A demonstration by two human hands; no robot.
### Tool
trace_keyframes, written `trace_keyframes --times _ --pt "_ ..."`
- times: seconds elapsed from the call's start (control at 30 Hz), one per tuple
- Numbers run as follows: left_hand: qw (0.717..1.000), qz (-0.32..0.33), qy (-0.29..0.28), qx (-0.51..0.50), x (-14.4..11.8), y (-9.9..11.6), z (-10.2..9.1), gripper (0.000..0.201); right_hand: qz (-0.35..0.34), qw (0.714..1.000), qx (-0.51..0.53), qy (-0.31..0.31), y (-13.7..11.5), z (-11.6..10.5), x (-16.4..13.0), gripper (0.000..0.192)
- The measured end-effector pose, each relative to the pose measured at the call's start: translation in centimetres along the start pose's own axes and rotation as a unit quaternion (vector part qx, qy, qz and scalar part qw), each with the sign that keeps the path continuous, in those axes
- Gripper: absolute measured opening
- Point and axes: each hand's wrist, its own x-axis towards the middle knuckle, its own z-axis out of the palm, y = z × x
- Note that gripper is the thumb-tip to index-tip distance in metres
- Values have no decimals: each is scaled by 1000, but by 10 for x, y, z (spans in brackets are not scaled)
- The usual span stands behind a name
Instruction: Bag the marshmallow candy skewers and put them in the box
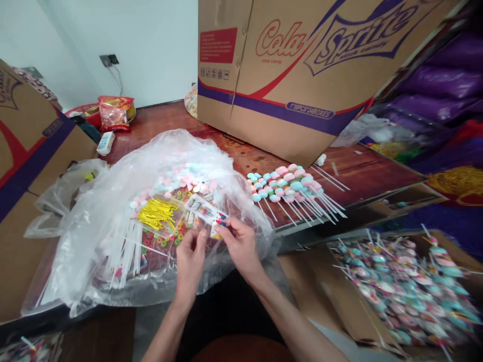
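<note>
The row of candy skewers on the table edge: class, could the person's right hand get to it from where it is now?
Probably yes. The candy skewers lie uncovered on the table, up and to the right of the right hand, with nothing between them. But that hand and the left hand pinch a small printed packet.

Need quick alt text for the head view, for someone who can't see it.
Both hands, left hand and right hand, pinch a small printed packet over a clear plastic bag of candy, white sticks and yellow ties. Marshmallow skewers lie on the wooden table, below a cardboard box.
</note>
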Motion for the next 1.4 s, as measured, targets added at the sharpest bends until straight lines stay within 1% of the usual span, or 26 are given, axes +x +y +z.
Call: trace_keyframes --times 0.03,0.07,0.1,0.13,0.17,0.23,0.27,0.3,0.4,0.47,0.57,0.63,0.7,0.83,0.9,0.97,1.1,1.23,1.3,1.37,1.4 --pt "997 -53 -31 -52 -5 -1 1 42 -2 1000 0 0 -2 1 -4 21" --pt "986 -104 -57 -115 -9 -1 2 44 -4 1000 -2 -1 -5 1 -8 21" --pt "971 -142 -62 -181 -11 -1 3 43 -7 1000 -4 -2 -7 1 -11 20" --pt "956 -163 -43 -241 -12 -1 5 41 -11 1000 -8 -4 -9 2 -14 19" --pt "942 -169 -9 -290 -12 -1 7 38 -16 1000 -15 -4 -10 2 -17 19" --pt "926 -158 60 -338 -9 1 11 37 -30 999 -41 -1 -11 2 -23 24" --pt "923 -155 77 -343 -8 1 13 36 -39 998 -58 4 -10 2 -25 27" --pt "923 -154 82 -343 -8 2 15 35 -46 996 -73 10 -9 1 -27 30" --pt "935 -137 67 -320 -11 2 20 32 -54 994 -93 22 -3 -4 -32 36" --pt "942 -130 53 -304 -14 2 21 31 -54 994 -95 17 -1 -10 -33 36" --pt "940 -156 43 -301 -14 3 19 32 -73 990 -121 -2 -1 -22 -32 33" --pt "939 -162 43 -299 -11 3 18 35 -84 986 -141 -15 -1 -29 -31 31" --pt "943 -151 55 -291 -10 3 20 36 -87 985 -150 -11 0 -33 -31 32" --pt "947 -118 98 -282 -12 3 30 36 -77 987 -139 25 5 -37 -31 38" --pt "948 -115 86 -283 -13 2 33 35 -67 988 -134 27 7 -40 -30 37" --pt "950 -124 69 -279 -11 1 34 34 -70 987 -145 19 7 -45 -28 37" --pt "947 -130 69 -284 -3 1 34 35 -85 978 -192 -10 2 -56 -23 39" --pt "939 -121 69 -315 5 5 40 35 -59 981 -183 -28 -6 -66 -11 38" --pt "933 -118 97 -324 9 6 42 38 -54 980 -190 -5 -7 -74 1 37" --pt "929 -117 131 -325 13 7 42 42 -59 967 -242 58 -6 -85 16 34" --pt "928 -118 143 -323 15 6 41 43 -61 953 -281 94 -6 -92 24 32"
